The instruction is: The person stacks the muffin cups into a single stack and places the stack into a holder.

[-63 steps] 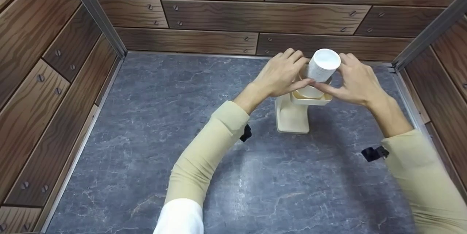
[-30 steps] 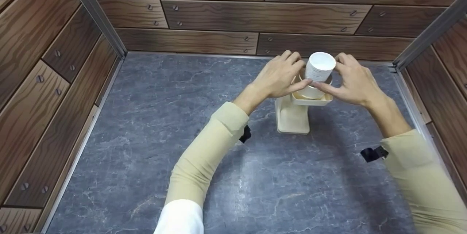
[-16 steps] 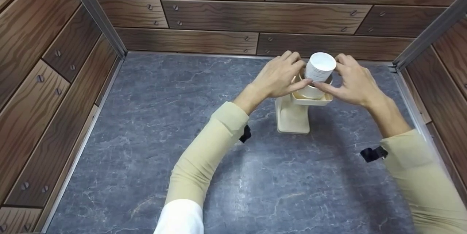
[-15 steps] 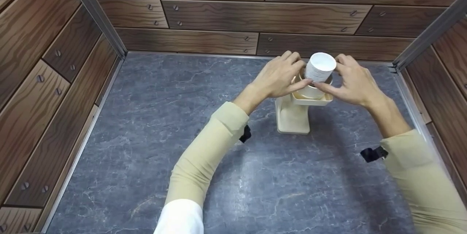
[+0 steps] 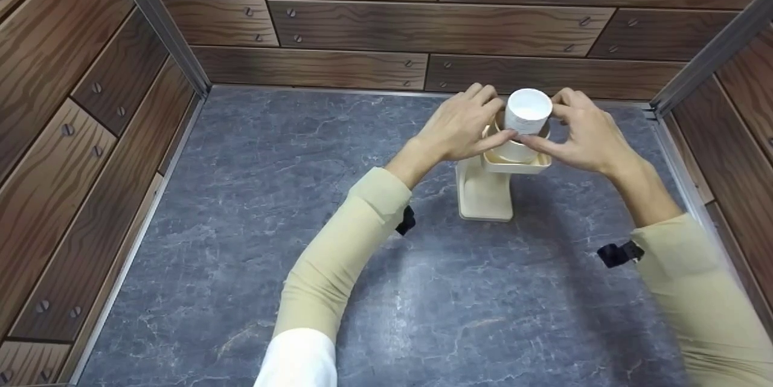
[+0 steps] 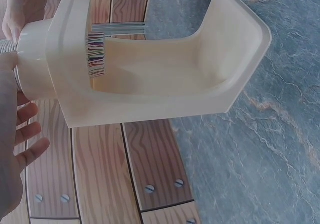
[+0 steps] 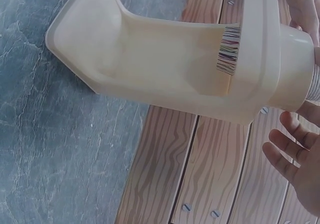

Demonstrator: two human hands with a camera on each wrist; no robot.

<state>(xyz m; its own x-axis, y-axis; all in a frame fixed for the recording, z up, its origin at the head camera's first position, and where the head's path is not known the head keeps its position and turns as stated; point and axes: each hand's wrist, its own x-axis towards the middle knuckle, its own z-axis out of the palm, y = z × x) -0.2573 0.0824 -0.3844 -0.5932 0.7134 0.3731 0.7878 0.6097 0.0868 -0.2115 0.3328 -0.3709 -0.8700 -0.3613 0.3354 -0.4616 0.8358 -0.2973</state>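
A stack of white paper cups (image 5: pixel 529 108) stands upside down in the top tube of a cream cup dispenser (image 5: pixel 485 197), near the back wall. My left hand (image 5: pixel 462 124) and right hand (image 5: pixel 589 133) grip the stack from either side, thumbs meeting in front. In the left wrist view the cup rims show as ridges at the tube (image 6: pixel 39 58), beside my left fingers. The right wrist view has ridged cups (image 7: pixel 315 86) at the tube mouth, the other fingers of my right hand (image 7: pixel 302 161) spread below. Under the tube pokes a band with thin coloured stripes (image 6: pixel 96 53).
A grey marble-patterned tabletop (image 5: pixel 241 242) lies beneath. Wood-patterned panels (image 5: pixel 362 25) rise close behind the dispenser, with side walls (image 5: pixel 72 133) at left and right. Metal strips run along the edges. Black camera mounts (image 5: pixel 619 254) sit at both sleeves.
The cup stack has sunk lower into the tube and shows shorter above the thumbs. Its top has shifted slightly left and stands less tilted. Both hands have barely moved.
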